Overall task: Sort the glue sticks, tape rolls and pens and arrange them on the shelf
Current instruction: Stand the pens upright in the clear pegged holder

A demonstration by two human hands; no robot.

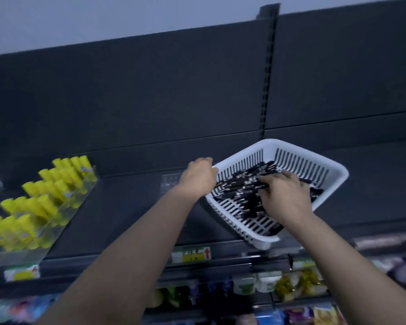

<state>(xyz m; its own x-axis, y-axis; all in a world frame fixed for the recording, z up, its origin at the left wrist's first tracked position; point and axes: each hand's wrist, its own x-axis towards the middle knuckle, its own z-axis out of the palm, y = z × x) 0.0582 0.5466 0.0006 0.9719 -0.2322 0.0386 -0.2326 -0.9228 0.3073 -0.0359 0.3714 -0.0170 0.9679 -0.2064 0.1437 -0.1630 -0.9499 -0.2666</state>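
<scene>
A white slotted basket (319, 167) sits tilted on the dark top shelf (127, 207), holding several black pens (242, 184). My left hand (198, 177) grips the basket's left rim. Inside the basket, my right hand (287, 195) lies on the pile of pens with its fingers spread over them; whether it grasps any is hidden. Yellow glue sticks (40, 202) stand in rows inside a clear tray (63, 221) at the shelf's left end. No tape rolls are in view.
A dark back panel with a slotted upright (267, 78) rises behind the shelf. Price labels (191, 254) run along the shelf's front edge. Lower shelves hold blurred packaged goods (291, 285). A small clear divider (170, 184) stands beside my left hand.
</scene>
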